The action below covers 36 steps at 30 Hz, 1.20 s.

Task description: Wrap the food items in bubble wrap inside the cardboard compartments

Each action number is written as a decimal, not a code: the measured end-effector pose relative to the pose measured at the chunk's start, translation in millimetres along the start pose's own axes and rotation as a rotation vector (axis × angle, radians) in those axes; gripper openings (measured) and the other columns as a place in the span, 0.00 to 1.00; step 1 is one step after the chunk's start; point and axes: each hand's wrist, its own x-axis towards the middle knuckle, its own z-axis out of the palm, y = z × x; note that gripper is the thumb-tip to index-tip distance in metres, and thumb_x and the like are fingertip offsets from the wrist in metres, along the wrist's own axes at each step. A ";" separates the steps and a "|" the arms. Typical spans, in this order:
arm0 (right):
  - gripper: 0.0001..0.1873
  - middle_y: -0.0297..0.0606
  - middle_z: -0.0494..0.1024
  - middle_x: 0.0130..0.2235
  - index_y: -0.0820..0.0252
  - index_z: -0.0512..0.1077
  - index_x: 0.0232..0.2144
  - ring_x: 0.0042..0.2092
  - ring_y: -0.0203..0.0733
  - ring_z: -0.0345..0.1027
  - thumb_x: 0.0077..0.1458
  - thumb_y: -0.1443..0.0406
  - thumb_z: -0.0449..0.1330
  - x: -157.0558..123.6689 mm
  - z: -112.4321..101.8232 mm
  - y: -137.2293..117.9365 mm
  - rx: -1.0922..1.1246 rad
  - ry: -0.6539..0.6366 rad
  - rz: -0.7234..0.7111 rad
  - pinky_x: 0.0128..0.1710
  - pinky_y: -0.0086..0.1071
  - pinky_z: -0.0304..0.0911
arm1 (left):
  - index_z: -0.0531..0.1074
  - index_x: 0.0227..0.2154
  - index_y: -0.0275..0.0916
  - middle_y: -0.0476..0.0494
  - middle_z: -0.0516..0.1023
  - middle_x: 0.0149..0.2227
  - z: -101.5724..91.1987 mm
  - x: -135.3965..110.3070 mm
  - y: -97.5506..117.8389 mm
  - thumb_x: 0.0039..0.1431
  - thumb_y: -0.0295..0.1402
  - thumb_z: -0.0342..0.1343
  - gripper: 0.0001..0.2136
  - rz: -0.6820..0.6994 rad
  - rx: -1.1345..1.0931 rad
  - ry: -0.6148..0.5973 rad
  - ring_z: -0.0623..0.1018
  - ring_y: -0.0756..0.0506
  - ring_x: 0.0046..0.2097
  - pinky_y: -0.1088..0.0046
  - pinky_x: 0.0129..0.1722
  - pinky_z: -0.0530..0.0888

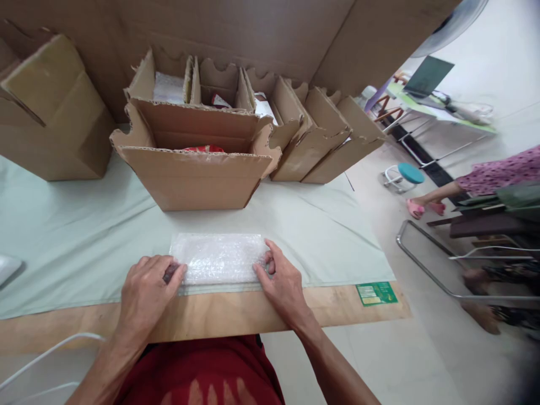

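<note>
A flat, clear bubble wrap bag (221, 259) lies at the front of the cloth-covered table. My left hand (149, 287) grips its left end between thumb and curled fingers. At the opposite end, my right hand (280, 281) pinches the edge, thumb on the near side and fingers bent behind. Whether anything is inside the wrap I cannot tell. Just beyond it stands an open cardboard box (205, 183) with something red partly showing inside.
Several narrow cardboard bins (312, 132) stand behind, one holding bubble wrap (169, 88). A larger carton (54, 118) is at left. A green card (377, 293) lies on the wooden table edge (337, 308). At right are a blue-topped stool (410, 172) and a seated person's legs (442, 192).
</note>
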 end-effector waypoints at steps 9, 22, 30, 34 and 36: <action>0.21 0.53 0.77 0.52 0.63 0.73 0.52 0.50 0.57 0.71 0.62 0.56 0.61 48.7 -3.4 7.8 -0.159 -0.031 -0.083 0.52 0.51 0.68 | 0.76 0.41 0.38 0.36 0.78 0.39 -1.9 4.4 -2.1 0.64 0.46 0.49 0.18 0.014 0.199 -0.056 0.78 0.35 0.44 0.60 0.45 0.73; 0.19 0.34 0.76 0.37 0.58 0.69 0.51 0.33 0.35 0.68 0.56 0.62 0.61 44.0 -16.1 -17.4 0.527 -0.104 0.078 0.32 0.29 0.62 | 0.70 0.49 0.44 0.47 0.79 0.32 -33.1 17.1 13.3 0.56 0.48 0.52 0.21 -0.269 -0.072 -0.077 0.77 0.41 0.30 0.66 0.32 0.68; 0.27 0.33 0.80 0.38 0.57 0.68 0.58 0.29 0.35 0.66 0.55 0.69 0.61 58.9 4.2 -26.0 0.214 -0.354 0.029 0.35 0.31 0.62 | 0.71 0.58 0.38 0.36 0.81 0.36 -16.3 35.9 -10.3 0.66 0.43 0.45 0.24 -0.100 0.170 0.024 0.78 0.35 0.35 0.60 0.35 0.71; 0.30 0.33 0.80 0.37 0.56 0.66 0.62 0.29 0.35 0.66 0.57 0.69 0.60 51.4 3.6 -29.1 0.146 -0.391 0.008 0.38 0.31 0.62 | 0.73 0.55 0.33 0.32 0.81 0.37 -6.2 38.1 -13.9 0.67 0.40 0.41 0.23 0.004 0.251 0.050 0.79 0.33 0.39 0.57 0.40 0.72; 0.33 0.32 0.79 0.37 0.54 0.65 0.65 0.31 0.36 0.67 0.57 0.69 0.60 47.5 -0.7 -31.5 0.145 -0.415 -0.012 0.38 0.31 0.62 | 0.73 0.54 0.34 0.33 0.81 0.37 -5.7 37.2 -14.4 0.68 0.40 0.40 0.23 0.029 0.279 0.065 0.79 0.33 0.40 0.57 0.41 0.71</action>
